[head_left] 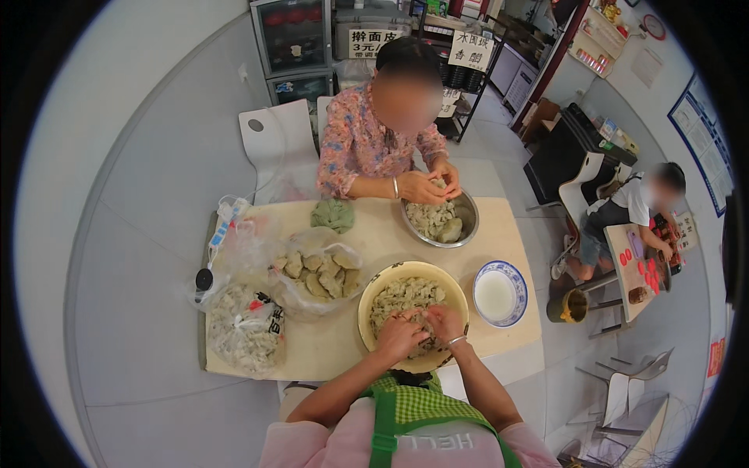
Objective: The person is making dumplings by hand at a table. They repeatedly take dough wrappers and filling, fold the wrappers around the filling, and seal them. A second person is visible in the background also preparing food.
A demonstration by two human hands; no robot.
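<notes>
Both hands, left hand (400,334) and right hand (445,321), pinch one small dumpling together over the big round yellow bowl (374,290). I think the next move is pressing it closed gently.

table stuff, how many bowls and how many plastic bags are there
Bowls: 3 – yellow bowl under the wearer's hands, metal bowl, blue-rimmed white bowl
Plastic bags: 2 – one of wrapped pieces, one of filling
Total: 5
</notes>
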